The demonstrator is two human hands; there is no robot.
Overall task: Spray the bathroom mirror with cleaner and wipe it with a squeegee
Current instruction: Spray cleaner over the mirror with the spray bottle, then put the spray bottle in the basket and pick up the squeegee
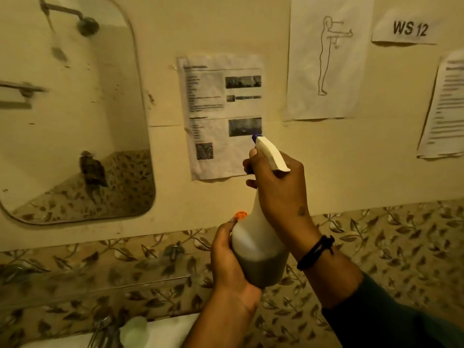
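Spray bottle, upright, held in front of the wall to the right of the mirror. Left hand wraps the bottle's lower body, thumb up near the shoulder. Right hand grips the neck, fingers curled round the trigger beneath the white spray head, wrist bent, forearm rising from lower right.
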